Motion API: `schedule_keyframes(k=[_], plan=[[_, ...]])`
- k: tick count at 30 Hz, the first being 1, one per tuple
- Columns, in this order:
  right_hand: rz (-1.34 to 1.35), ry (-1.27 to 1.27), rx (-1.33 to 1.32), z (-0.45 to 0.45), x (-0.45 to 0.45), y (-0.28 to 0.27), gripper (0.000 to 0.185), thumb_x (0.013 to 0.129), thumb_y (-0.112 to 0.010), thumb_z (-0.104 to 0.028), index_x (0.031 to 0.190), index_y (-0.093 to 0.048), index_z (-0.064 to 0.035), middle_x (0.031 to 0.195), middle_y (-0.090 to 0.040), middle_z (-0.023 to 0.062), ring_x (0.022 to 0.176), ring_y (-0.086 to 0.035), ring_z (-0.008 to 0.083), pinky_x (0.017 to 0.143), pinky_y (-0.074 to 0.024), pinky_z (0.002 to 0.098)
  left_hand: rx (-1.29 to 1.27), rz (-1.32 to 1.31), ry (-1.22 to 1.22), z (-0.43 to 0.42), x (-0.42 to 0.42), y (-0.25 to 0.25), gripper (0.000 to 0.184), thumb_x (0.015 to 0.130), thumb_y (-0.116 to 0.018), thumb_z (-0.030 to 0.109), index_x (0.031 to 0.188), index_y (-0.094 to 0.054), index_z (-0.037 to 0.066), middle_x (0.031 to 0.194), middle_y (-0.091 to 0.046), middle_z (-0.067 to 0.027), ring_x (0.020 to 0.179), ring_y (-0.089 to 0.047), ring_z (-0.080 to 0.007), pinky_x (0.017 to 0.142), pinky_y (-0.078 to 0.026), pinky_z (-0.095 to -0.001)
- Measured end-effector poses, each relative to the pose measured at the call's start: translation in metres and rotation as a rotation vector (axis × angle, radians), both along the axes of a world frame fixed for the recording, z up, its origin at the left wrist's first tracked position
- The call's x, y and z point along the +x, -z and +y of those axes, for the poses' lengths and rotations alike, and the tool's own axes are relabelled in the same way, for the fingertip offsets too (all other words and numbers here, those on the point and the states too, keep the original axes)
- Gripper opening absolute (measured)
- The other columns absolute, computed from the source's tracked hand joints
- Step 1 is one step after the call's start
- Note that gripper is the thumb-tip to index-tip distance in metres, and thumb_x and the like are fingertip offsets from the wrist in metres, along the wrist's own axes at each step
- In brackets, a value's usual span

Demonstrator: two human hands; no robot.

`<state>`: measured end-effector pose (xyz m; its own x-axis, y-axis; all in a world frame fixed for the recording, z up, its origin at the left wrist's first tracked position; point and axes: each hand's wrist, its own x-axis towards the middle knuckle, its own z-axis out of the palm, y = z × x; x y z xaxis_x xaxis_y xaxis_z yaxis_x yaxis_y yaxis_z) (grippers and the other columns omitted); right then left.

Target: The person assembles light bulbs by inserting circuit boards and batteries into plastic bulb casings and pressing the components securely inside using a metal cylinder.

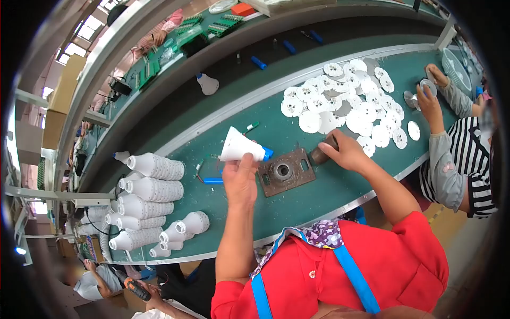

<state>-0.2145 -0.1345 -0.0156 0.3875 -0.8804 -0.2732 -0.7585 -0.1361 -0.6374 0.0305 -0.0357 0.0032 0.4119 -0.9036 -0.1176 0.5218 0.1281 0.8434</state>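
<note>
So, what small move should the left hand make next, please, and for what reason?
Probably the left hand should bring the white cone over the round socket of the metal fixture, narrow end down. The cone is held close by, its narrow end pointing to the fixture's side; the socket's opening looks free, and the right hand holds a dark cylinder beside it.

A long green-topped workbench (202, 141) with a pale metal edge carries a brown rectangular metal plate with a raised ring (289, 183) near its front edge. On its left part lie stacked rows of nested white cone-shaped housings (155, 167); between these and the plate lies a blue cylinder (213, 181). Thin white round discs (310, 122) spread in an overlapping heap farther right, and a pale green plastic basket (457, 72) sits at the right end.
</note>
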Motion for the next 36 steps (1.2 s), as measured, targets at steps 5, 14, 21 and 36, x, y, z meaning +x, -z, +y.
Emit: schedule_keyframes(k=[5,14,21,36], plan=[[0.146,-0.02,-0.373,-0.001,-0.012,0.008,0.045,0.079,-0.061,-0.041,0.106,-0.056,-0.0055,0.092,-0.057,0.0141,0.088,-0.055,0.0336,0.071,-0.0462,0.0434,0.041,0.139,0.162,-0.006,-0.015,-0.015,0.039,0.087,-0.058,0.012,0.122,-0.044,0.003,0.118,-0.054,-0.0135,0.102,-0.056,-0.0226,0.088,-0.046,-0.0374],[-0.44,-0.066,-0.451,-0.011,-0.025,-0.013,0.066,0.075,-0.067,-0.025,0.128,-0.035,-0.0012,0.11,-0.052,0.0208,0.101,-0.051,0.0371,0.087,-0.0418,0.0409,0.309,-0.137,0.565,-0.082,-0.102,-0.017,0.042,0.089,-0.057,0.022,0.124,-0.044,0.004,0.12,-0.053,-0.0092,0.105,-0.052,-0.0185,0.088,-0.044,-0.0341],[0.095,0.377,-0.798,-0.102,-0.122,0.022,0.05,0.072,-0.068,-0.014,0.114,-0.046,0.0001,0.101,-0.056,0.0179,0.092,-0.051,0.036,0.077,-0.0429,0.044,0.213,-1.211,0.574,-0.197,-0.1,-0.001,0.049,0.081,-0.063,0.034,0.119,-0.05,0.005,0.112,-0.055,-0.0144,0.105,-0.051,-0.0288,0.091,-0.039,-0.0376],[-0.063,0.127,-0.86,-0.22,-0.106,-0.017,0.029,0.074,-0.067,-0.018,0.099,-0.059,-0.0062,0.099,-0.058,0.015,0.095,-0.052,0.0355,0.083,-0.0418,0.0418,0.431,-1.606,-0.041,-0.342,0.019,0.07,0.029,0.076,-0.064,0.028,0.098,-0.058,0.011,0.098,-0.056,-0.0182,0.088,-0.057,-0.0317,0.078,-0.046,-0.039]])
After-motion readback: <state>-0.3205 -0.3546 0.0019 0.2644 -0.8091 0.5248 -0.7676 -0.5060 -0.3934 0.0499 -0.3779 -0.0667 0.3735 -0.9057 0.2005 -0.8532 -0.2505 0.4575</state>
